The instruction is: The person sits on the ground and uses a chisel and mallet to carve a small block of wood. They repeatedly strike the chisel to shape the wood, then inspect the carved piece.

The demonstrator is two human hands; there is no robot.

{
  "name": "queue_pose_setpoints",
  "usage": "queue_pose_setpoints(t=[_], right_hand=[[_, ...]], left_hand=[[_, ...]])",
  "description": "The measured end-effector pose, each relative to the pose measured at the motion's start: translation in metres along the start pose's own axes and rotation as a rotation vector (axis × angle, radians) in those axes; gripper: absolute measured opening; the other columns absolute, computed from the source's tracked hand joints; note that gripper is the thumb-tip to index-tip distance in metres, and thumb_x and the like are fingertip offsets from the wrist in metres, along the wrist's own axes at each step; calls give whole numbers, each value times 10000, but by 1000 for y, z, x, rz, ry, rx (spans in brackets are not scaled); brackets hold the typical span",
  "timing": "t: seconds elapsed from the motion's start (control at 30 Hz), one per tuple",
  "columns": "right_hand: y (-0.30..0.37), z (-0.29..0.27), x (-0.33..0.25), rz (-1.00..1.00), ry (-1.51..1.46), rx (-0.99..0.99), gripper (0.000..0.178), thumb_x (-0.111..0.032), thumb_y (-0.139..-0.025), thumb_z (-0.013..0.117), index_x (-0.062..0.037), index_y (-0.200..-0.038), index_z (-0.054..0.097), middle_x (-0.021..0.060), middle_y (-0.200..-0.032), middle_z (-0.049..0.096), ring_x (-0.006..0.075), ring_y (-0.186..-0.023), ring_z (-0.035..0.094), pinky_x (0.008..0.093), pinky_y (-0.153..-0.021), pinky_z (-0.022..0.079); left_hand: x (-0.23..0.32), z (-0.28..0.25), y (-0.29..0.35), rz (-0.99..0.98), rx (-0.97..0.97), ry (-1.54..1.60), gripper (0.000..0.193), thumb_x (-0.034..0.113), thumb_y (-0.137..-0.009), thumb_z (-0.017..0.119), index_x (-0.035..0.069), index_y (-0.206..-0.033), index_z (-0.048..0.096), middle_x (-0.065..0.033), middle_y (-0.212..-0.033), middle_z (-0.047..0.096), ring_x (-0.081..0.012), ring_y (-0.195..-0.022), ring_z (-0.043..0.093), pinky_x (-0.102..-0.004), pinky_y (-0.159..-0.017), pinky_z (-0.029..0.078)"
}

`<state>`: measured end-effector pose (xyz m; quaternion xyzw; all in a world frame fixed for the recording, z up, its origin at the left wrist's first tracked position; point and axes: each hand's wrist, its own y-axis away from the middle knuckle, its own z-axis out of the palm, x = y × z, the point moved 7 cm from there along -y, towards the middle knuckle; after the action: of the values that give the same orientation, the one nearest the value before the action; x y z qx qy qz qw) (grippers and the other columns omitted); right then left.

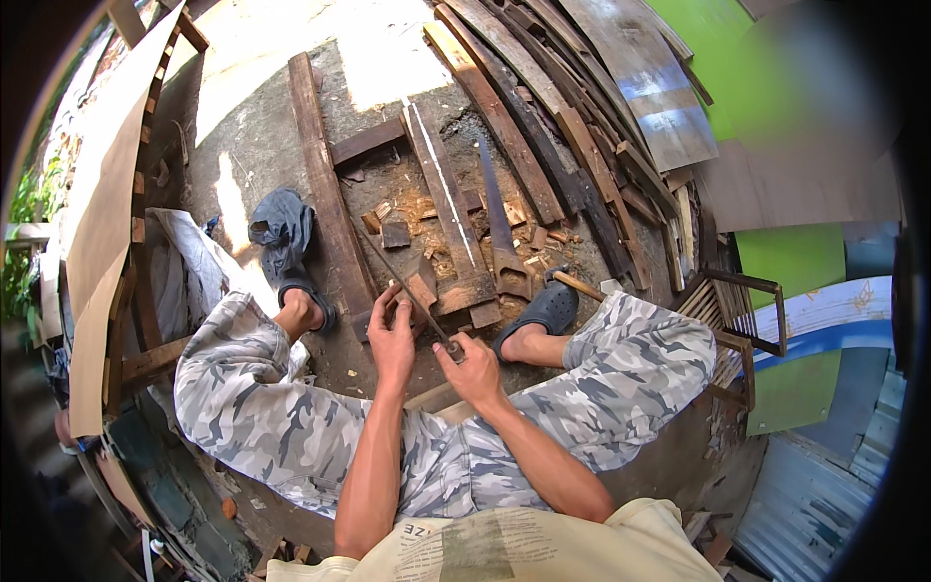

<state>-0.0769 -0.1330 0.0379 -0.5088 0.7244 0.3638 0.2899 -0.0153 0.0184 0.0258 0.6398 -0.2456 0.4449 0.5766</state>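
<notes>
My right hand (469,369) is closed round the near end of a long, thin, dark metal tool (381,254), perhaps a file. The tool slants up and away to the left, past my left hand. My left hand (391,338) is closed, its fingers curled right beside the tool's shaft. What those fingers pinch is hidden. Just beyond them is a small brown wood block (423,282). A handsaw (496,209) lies on the ground ahead, its wooden handle toward me. To the right, a hammer (579,284) with a wooden handle rests by my right shoe (543,318).
A long plank (323,184) lies beside my left foot. A white-striped board (441,184) lies among wood chips and offcuts. Stacked timbers (543,116) line the right side, near a slatted wooden frame (742,315). A tall panel (102,252) stands at the left.
</notes>
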Motion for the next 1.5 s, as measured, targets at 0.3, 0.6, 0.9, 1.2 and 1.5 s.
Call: queue_pose_setpoints(t=[0.3, 0.6, 0.9, 1.2, 1.5], right_hand=[[-10, 10, 32, 289, -176, -34, 389, -373, -899, 701, 6, -982, 670, 232, -810, 685, 404, -769, 674, 432, -688, 506], [-19, 11, 22, 316, -253, -3, 313, -318, -921, 715, -14, -885, 648, 8, -614, 537, 82, -584, 454, 296, -546, 404], [-22, 20, 20, 269, -292, -83, 480, -462, -893, 728, -4, -1011, 649, 22, -740, 606, 101, -664, 538, 274, -625, 460], [-20, 24, 18, 349, -342, -144, 474, -448, -874, 756, -4, -1020, 678, 26, -820, 674, 99, -745, 584, 283, -704, 487], [-21, 24, 17, 361, -375, -155, 457, -421, -868, 771, 7, -993, 668, 34, -795, 671, 97, -732, 579, 284, -684, 480]], left_hand=[[-8, 2, -5, 46, 110, -44, 398, 124, -983, 555, -27, -1350, 524, -100, -1152, 635, -155, -992, 600, -279, -902, 467], [-7, 13, -4, -36, 0, -202, 533, 187, -947, 413, -41, -1426, 461, -74, -998, 603, -109, -771, 478, -249, -743, 426], [0, 8, -42, -88, -77, -402, 420, 256, -974, 463, -49, -1191, 654, -182, -1201, 676, -284, -1055, 661, -350, -940, 477], [-12, 8, -52, -76, -62, -486, 262, 167, -929, 573, 37, -1116, 702, -166, -1060, 672, -265, -983, 670, -355, -897, 506], [-16, 7, -52, -107, -34, -436, 237, 153, -953, 536, 16, -1114, 645, -124, -1037, 649, -218, -960, 629, -334, -875, 496]])
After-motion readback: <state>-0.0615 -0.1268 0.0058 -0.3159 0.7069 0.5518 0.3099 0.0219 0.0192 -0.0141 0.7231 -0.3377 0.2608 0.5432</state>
